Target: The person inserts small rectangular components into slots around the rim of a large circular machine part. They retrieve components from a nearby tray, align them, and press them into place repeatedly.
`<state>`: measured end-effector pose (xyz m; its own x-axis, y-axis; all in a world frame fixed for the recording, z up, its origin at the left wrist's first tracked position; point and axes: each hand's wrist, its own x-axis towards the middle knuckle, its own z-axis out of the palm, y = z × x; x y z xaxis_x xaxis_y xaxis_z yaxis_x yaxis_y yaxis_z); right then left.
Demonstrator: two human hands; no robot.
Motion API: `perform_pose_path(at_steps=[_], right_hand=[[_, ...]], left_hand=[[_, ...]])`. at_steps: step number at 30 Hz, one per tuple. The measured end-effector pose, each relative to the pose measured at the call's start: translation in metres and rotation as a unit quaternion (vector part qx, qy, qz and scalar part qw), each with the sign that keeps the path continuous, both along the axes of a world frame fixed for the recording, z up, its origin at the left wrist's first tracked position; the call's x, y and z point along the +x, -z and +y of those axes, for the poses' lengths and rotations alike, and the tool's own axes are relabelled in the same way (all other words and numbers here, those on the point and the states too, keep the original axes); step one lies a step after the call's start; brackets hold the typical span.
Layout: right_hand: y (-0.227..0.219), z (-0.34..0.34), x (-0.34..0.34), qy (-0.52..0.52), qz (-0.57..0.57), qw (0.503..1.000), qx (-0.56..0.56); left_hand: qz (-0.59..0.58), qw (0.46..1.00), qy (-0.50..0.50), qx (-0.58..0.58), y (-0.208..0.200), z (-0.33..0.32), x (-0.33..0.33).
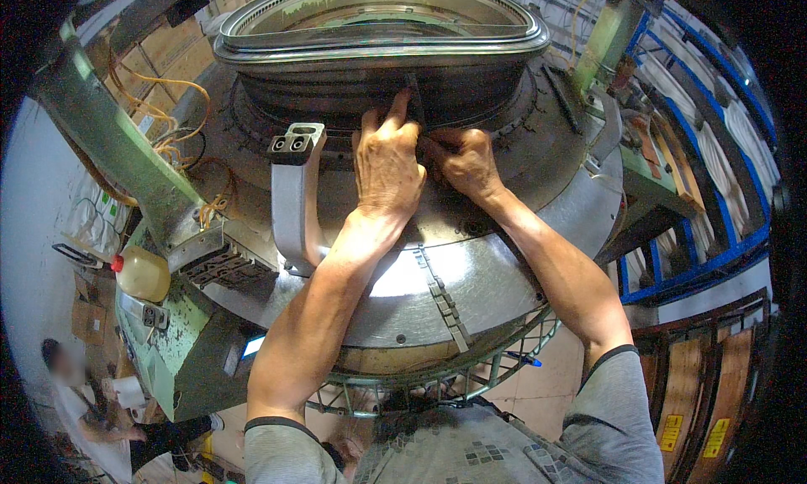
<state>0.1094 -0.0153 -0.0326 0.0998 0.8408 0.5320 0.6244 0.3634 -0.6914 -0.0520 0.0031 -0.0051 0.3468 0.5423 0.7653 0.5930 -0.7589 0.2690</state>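
Note:
A large round machine with a ribbed dark cylinder (328,93) and a bright metal rim stands before me. My left hand (388,160) is against the front of the cylinder, its index finger stretched upward beside a thin upright metal strip (416,97). The left hand's other fingers are bent and partly hidden. Close on its right, my right hand (467,160) is closed in a pinch low at the cylinder's base; what its fingertips hold is hidden. Below the hands, a row of small metal pieces (441,299) lies on the shiny ring plate (496,274).
A grey upright bracket (294,198) rises left of my left forearm. Green machine arms (139,160) and orange cables (168,105) are at the left, near a yellowish bottle (143,275). A blue rack (706,122) stands right. Another person (92,417) is at the lower left.

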Motion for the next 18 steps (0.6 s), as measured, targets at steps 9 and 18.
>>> perform_pose_path(at_steps=[9, 18], right_hand=[[0.0022, 0.0018, -0.0002, 0.009, 0.008, 1.0, -0.011], [-0.001, -0.0012, -0.0016, -0.001, -0.012, 1.0, 0.013]], left_hand=[[0.0, 1.0, 0.0, 0.004, 0.0001, 0.0002, -0.0001], [0.005, 1.0, 0.001, 0.003, -0.0005, 0.0008, 0.0006]])
